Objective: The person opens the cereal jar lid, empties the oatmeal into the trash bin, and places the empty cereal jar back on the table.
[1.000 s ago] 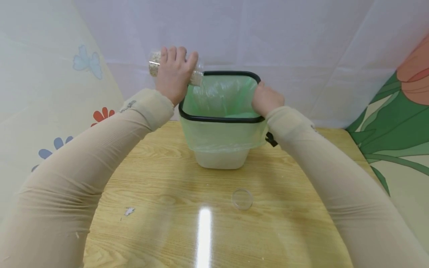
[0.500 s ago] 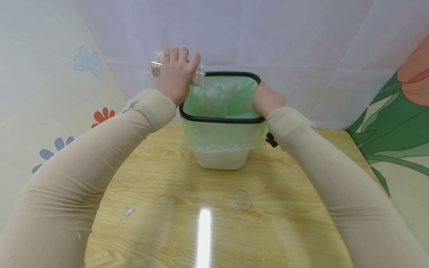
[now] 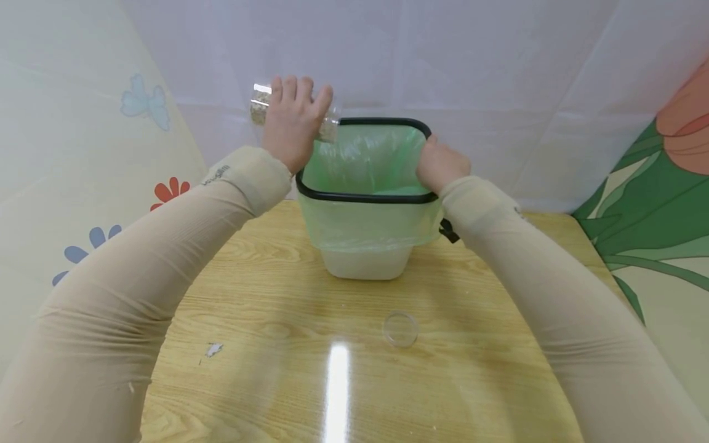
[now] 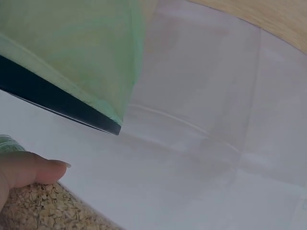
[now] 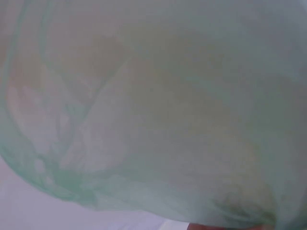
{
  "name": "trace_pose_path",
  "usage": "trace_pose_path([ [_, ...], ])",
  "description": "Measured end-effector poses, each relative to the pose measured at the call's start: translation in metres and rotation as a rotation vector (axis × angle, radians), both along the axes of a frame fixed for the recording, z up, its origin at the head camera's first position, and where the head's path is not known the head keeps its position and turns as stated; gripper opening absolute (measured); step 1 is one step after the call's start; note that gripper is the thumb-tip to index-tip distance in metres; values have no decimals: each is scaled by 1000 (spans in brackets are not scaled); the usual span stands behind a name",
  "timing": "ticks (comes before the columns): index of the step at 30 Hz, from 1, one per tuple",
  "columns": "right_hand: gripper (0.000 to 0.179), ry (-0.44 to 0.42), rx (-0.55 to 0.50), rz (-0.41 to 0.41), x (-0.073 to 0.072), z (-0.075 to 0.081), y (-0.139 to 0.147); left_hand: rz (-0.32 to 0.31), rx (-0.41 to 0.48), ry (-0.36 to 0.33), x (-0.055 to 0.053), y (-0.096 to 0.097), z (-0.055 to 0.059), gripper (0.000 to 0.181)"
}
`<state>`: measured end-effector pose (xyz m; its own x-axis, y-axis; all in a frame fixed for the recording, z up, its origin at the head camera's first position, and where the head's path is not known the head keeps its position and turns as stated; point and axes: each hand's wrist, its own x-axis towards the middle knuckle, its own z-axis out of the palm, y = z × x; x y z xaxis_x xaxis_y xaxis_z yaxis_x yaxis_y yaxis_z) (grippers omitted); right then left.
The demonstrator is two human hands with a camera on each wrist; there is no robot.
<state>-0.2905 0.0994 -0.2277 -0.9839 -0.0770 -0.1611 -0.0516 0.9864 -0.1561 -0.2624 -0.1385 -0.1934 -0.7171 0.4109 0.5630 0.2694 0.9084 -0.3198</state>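
My left hand (image 3: 292, 123) grips a clear jar (image 3: 259, 92) of oat flakes, tipped on its side with its mouth end at the left rim of the bin. In the left wrist view, rolled oats (image 4: 48, 211) show through the jar beside my thumb (image 4: 41, 170). The white bin (image 3: 365, 266) has a black rim (image 3: 368, 198) and a green bag (image 3: 365, 224) folded over it. My right hand (image 3: 443, 163) holds the bin's right rim; its fingertips are hidden. Bag film fills most of the right wrist view.
A round clear lid (image 3: 400, 328) lies on the wooden table (image 3: 266, 381) in front of the bin. Left of it is a small white scrap or worn patch (image 3: 213, 349). White cloth (image 3: 498, 74) hangs close behind the bin.
My left hand and the jar have shifted slightly right. The oats at the jar's base end have sunk, leaving clear wall above them. My right hand and the bin have stayed put.
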Motion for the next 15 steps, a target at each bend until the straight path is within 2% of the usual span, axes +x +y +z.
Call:
trace_pose_path([
  [8,58,8,8,4,1,0,-1,11,-14,-41,-1,0,0,51],
  [15,58,9,9,7,1,0,-1,14,-28,-17,-2,1,-1,49],
])
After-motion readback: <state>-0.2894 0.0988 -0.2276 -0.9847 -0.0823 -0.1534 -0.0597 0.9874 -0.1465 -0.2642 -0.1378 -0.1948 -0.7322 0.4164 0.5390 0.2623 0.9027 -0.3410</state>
